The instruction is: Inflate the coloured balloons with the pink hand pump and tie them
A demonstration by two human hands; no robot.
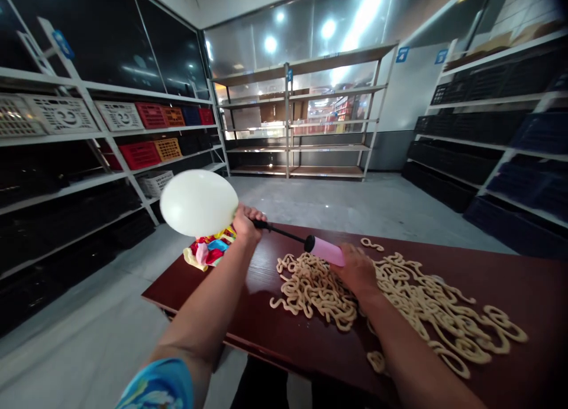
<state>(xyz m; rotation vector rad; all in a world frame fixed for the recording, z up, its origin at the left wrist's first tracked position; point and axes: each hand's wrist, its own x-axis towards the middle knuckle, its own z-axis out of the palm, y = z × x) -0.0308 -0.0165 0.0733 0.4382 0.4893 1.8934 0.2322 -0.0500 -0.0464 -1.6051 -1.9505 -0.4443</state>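
Note:
A pale, inflated balloon [199, 202] bulges out to the left of my left hand [248, 221]. That hand is closed round the balloon's neck and the black end of a hand pump. From there a thin black rod runs right into the pump's pink barrel [327, 251]. My right hand [355, 269] is wrapped round the barrel's far end. Beneath the pump, a pile of beige curled pieces [315, 290] lies on the dark red table [261, 332]. Colourful limp balloons [208, 250] rest at the table's left end, partly below the inflated one.
More beige curled pieces [435, 308] spread over the table's right part. White shelving with crates [141, 153] stands on the left. Bare metal racks [326, 148] stand at the back, and shelves with dark bins [470, 119] line the right. Grey floor surrounds the table.

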